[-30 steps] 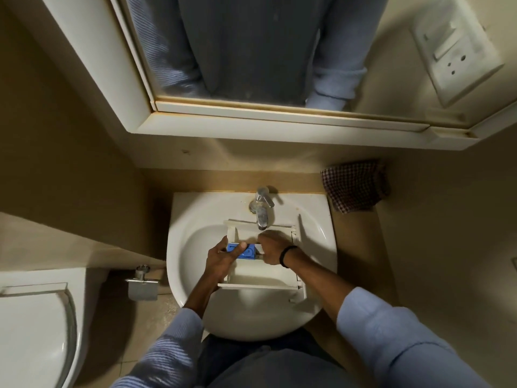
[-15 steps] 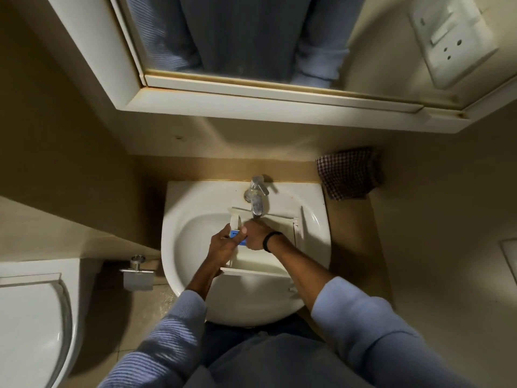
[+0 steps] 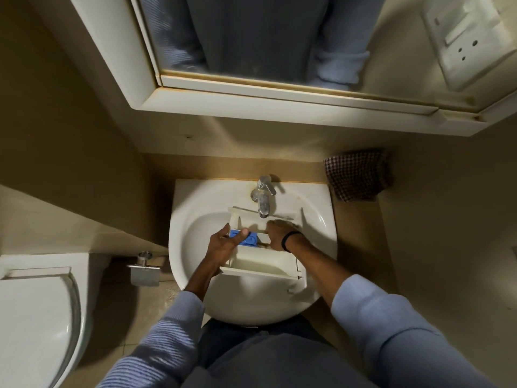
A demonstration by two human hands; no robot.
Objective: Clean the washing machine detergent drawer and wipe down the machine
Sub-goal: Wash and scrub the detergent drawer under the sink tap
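Observation:
The white detergent drawer lies in the sink basin with its front panel toward me. A blue insert sits in its left compartment. My left hand grips the drawer's left wall, and its thumb lies on the blue insert. My right hand, with a black band on the wrist, reaches into the rear compartment just below the tap. Its fingers bend downward; the fingertips are blurred and hidden, so whether they hold anything is unclear.
A checked cloth lies on the counter right of the sink. A toilet stands at lower left, with a metal paper holder on the wall beside it. A mirror cabinet overhangs the sink, and a wall socket is at upper right.
My right hand has moved off the blue insert to the right, into the compartment under the tap. My left hand keeps its hold on the drawer's left side.

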